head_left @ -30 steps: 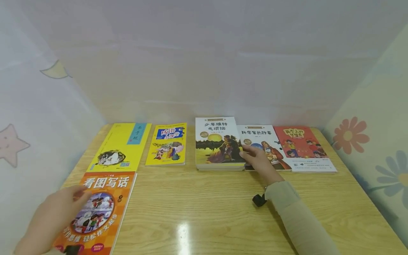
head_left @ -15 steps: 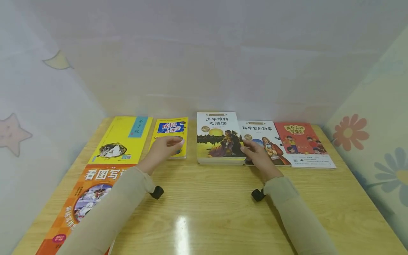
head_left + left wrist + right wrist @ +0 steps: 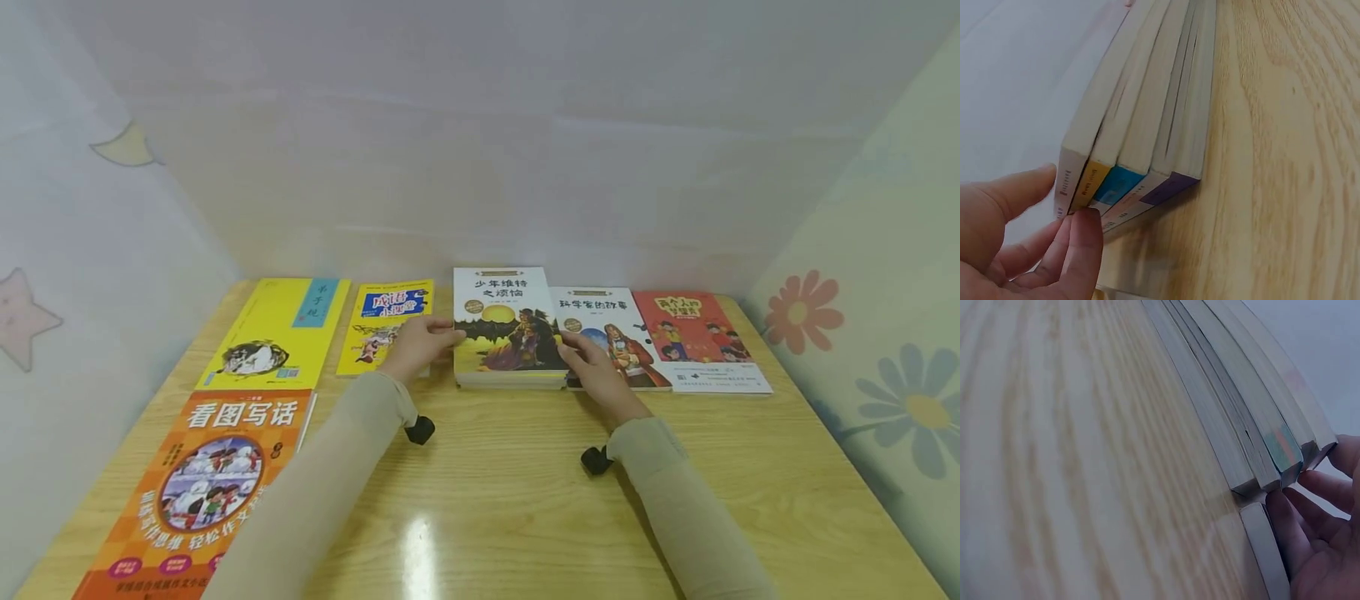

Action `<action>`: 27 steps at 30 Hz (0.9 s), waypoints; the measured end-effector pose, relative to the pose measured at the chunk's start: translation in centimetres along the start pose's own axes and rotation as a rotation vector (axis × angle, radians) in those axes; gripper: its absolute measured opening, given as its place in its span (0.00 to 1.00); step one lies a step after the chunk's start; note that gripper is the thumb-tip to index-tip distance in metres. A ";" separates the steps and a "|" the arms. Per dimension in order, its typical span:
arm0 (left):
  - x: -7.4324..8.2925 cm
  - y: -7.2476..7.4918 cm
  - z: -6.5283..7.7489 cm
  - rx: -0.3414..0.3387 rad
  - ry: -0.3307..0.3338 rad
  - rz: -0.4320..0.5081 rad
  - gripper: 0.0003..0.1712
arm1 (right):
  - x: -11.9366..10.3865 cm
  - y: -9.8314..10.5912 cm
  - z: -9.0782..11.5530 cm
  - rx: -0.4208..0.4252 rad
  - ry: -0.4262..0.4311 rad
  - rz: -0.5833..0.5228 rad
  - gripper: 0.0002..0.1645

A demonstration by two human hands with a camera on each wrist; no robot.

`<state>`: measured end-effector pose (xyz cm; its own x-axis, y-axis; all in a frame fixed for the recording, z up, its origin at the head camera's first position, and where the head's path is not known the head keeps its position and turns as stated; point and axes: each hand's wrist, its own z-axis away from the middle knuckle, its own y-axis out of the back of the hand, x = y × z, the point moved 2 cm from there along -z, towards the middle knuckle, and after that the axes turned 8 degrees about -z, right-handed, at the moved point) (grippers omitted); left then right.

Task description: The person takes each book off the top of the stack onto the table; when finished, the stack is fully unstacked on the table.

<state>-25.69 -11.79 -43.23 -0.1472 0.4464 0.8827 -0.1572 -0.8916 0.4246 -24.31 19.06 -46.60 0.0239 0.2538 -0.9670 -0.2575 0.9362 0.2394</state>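
Note:
A stack of several paperback books lies at the table's back, its top cover white above a yellow-and-black picture. My left hand is at its left side; in the left wrist view the thumb lies by the top book's spine, with bent fingers against the spines lower down. At the right side my right hand grips the stack, with thumb at the top book's corner and fingers along the side of the books. A white book with a long-haired figure lies beneath the right hand.
Left of the stack lie a small yellow book, a larger yellow book and an orange book in front. A red-and-white book lies at the right. A pale wall stands directly behind them on the wooden table.
My left hand has moved from over the orange book, across the small yellow book, to the stack's left side. The right hand has stayed at the stack's right side.

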 end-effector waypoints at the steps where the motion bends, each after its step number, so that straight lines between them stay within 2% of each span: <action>1: -0.1 -0.1 -0.1 0.006 0.007 -0.003 0.30 | 0.0 0.0 0.0 0.001 0.004 0.005 0.37; 10: -0.5 -0.1 -0.5 0.008 0.020 0.024 0.27 | 0.5 0.0 -0.1 0.029 0.008 0.024 0.37; 14: -0.3 0.1 -0.5 -0.012 0.045 0.114 0.26 | 0.5 0.1 -0.2 0.032 0.011 0.015 0.38; 20: 0.3 0.1 -0.8 -0.066 0.100 0.331 0.29 | 0.6 0.3 -0.3 0.025 0.013 -0.001 0.40; 23: 0.8 0.0 -0.7 -0.090 0.107 0.381 0.31 | 0.7 0.4 -0.4 0.027 0.013 0.002 0.41; 27: 1.3 -0.1 -0.7 -0.160 0.105 0.415 0.34 | 0.7 0.3 -0.4 0.029 0.012 0.001 0.41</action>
<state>-26.53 -11.05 -42.30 -0.3263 0.0661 0.9430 -0.2117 -0.9773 -0.0047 -24.77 19.44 -47.23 0.0120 0.2518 -0.9677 -0.2295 0.9426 0.2424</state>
